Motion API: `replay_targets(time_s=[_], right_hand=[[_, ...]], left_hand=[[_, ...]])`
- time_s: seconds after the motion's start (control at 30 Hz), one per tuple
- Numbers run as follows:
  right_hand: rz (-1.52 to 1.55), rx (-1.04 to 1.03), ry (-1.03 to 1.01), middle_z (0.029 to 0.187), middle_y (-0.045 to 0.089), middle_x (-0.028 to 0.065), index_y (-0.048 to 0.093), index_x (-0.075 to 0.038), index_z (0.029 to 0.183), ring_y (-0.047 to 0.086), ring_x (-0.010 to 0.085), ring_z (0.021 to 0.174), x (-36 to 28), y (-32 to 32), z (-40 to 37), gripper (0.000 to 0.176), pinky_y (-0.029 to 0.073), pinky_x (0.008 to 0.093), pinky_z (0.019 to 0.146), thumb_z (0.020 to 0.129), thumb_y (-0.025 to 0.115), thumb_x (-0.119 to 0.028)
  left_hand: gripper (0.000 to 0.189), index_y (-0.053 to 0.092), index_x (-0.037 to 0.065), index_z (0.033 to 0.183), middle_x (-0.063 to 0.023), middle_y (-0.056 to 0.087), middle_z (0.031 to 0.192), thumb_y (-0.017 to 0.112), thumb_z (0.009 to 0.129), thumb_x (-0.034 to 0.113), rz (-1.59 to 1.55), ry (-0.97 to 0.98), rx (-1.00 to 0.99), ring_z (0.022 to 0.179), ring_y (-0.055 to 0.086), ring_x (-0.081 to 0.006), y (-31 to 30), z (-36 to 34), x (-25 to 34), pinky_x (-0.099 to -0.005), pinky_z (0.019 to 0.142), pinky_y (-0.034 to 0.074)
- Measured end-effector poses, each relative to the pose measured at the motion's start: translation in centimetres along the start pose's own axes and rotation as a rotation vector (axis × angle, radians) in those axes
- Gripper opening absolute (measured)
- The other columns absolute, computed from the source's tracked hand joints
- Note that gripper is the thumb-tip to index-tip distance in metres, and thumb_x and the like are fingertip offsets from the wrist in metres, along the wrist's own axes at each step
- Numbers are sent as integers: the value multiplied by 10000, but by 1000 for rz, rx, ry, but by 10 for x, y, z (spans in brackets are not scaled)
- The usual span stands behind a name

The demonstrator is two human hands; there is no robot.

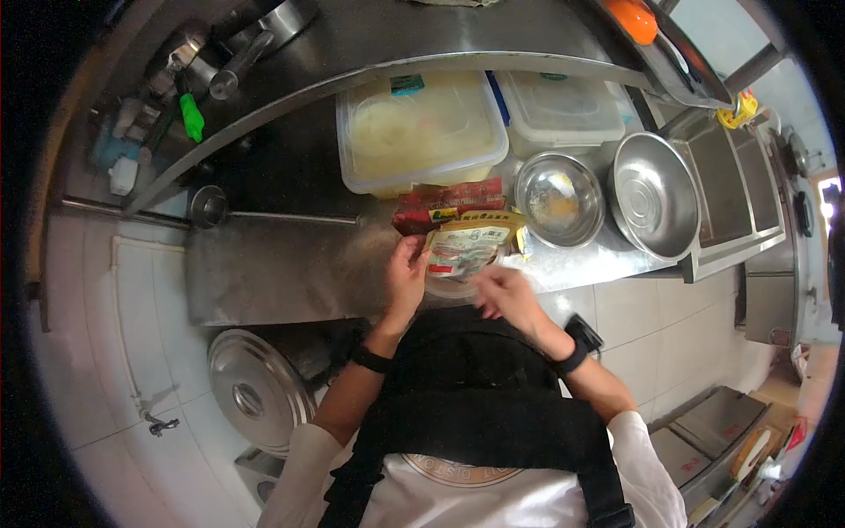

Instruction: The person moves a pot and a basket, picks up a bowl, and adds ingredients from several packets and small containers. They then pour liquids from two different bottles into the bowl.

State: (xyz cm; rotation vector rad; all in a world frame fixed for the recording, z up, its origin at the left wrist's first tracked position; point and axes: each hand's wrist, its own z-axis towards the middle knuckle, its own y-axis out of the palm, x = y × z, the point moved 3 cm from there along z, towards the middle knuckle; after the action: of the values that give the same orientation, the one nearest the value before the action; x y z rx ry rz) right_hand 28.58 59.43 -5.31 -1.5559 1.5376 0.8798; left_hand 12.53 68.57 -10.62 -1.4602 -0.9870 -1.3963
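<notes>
A gold and white printed food packet [471,244] is tilted up at the front edge of the steel counter. My left hand [407,275] grips its left edge between thumb and fingers. Close to the packet's lower right side is my right hand [505,295], its fingers curled together and slightly blurred; what they pinch, if anything, cannot be made out. Under the packet shows the rim of a pale round bowl [451,289], mostly hidden. Behind the packet lies a red packet [449,201]. A small steel bowl [532,216] with some yellow and white contents stands to the right.
A larger steel bowl [651,195] sits beside the sink [717,185]. Two lidded plastic tubs [422,132] stand at the back, beneath a steel shelf [422,40]. A long-handled ladle [209,208] lies left. A big pot lid [251,387] leans below the counter.
</notes>
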Motion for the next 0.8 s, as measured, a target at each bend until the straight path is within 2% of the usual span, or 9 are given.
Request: replay_targets(time_s=[0.03,0.07,0.13,0.3,0.43,0.57,0.63,0.67,0.8], right_hand=[[-230,303,-303,699,519,3,520,-25,956,506,104,675,0,-14,-9,164,399,194,607,809,545,-91],[-255,492,-282,727,459,14,489,-14,956,448,115,656,0,-28,-15,238,365,211,592,754,602,-67],[-513,674,-454,843,474,114,460,-17,1027,491,242,715,-12,-44,-14,395,430,313,670,699,655,-118],[-755,655,-534,1067,448,157,381,-38,1171,482,321,876,-1,-43,15,589,414,382,776,659,660,-121],[-755,600,-428,1112,477,158,390,-53,1188,483,350,900,0,-45,21,580,403,388,818,644,593,-54],[-766,584,-447,992,551,146,473,-55,1118,495,346,849,16,-56,33,488,405,382,786,639,553,-16],[-734,624,-397,886,588,138,544,-46,1024,505,335,796,13,-69,23,383,413,370,727,642,558,-15],[-726,681,-513,852,594,139,573,-54,976,508,327,734,5,-74,11,335,412,357,679,644,579,-14],[-438,455,-416,871,589,128,565,-41,999,547,235,745,-56,-86,-37,342,433,310,695,661,615,-18]], left_hand=[[222,440,-17,1024,-74,540,954,497,809,-10,-37,77,55,852,519,-120,0,1,-8,-249,776,414],[222,440,-17,1024,-74,540,954,497,809,-10,-42,74,60,852,519,-120,2,2,-7,-249,776,414],[201,438,-3,1004,-68,535,937,488,810,-17,-116,102,208,794,516,-112,1,1,-4,-225,702,425],[226,404,-2,1021,-70,523,948,483,812,-32,-257,3,332,745,501,-86,1,-3,2,-184,584,397],[220,390,-3,1021,-83,518,957,471,819,-37,-179,49,386,820,504,-116,0,-4,1,-223,705,409],[226,391,-7,1022,-97,508,975,472,815,-45,-254,18,390,914,490,-146,1,-3,-2,-265,833,377],[228,393,-9,1022,-98,507,978,476,812,-46,-254,30,391,918,490,-148,1,-1,-9,-262,832,378],[230,395,-11,1021,-98,505,981,479,810,-47,-255,40,387,923,490,-149,1,-1,-12,-258,831,378],[239,399,-12,1024,-97,506,977,485,804,-50,-238,16,422,928,493,-153,2,1,-14,-256,834,379]])
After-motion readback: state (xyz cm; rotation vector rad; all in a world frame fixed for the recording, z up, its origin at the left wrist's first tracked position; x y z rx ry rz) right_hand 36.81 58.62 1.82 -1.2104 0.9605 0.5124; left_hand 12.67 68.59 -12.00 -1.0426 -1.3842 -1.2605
